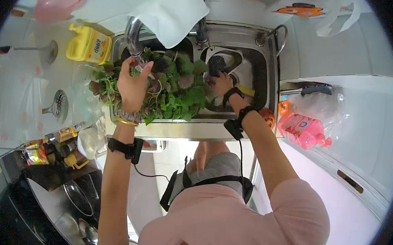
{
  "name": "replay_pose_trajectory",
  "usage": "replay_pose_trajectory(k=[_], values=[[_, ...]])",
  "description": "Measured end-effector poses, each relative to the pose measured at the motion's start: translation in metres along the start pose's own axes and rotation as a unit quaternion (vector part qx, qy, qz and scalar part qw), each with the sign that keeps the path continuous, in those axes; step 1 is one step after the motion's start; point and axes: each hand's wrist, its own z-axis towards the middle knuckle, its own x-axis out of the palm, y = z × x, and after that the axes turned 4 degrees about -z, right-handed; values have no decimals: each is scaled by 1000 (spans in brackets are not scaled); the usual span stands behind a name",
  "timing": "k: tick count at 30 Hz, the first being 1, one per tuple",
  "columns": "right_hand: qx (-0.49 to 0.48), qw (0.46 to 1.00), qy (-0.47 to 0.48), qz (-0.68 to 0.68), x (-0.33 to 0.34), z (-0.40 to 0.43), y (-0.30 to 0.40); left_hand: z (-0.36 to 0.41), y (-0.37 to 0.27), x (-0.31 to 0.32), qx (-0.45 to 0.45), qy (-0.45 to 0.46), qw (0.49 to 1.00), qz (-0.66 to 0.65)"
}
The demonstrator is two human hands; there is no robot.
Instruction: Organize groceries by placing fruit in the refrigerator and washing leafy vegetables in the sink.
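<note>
My left hand [133, 82] is under the curved spout of the metal tap [133, 32], thumb and fingers apart around the water at its mouth. Below and beside it, a heap of leafy greens [181, 94], some leaves purplish, covers the left basin and spills over its rim. My right hand [223, 83] reaches into the right basin of the steel sink [263, 69]. Its fingertips are near a dark, rough-looking round thing [217, 62], and whether they grip anything is hard to see. A yellow sponge or cloth [245, 90] lies just right of that hand.
A white sheet or bag [171, 15] hangs over the tap. On the left stand a yellow detergent jug [92, 45] and a slotted ladle [59, 104]. A pink soap bottle [303, 131] lies at right, near a copper-coloured scourer [268, 117]. Bottles crowd the lower left.
</note>
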Motion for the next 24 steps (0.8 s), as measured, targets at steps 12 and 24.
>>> replay_pose_trajectory(k=[12, 24], values=[[267, 924, 105, -253, -21, -44, -138, -11, -11, 48, -61, 140, 985, -86], [242, 966, 51, 79, -88, -30, -66, -31, -42, 99, -147, 91, 917, -359]])
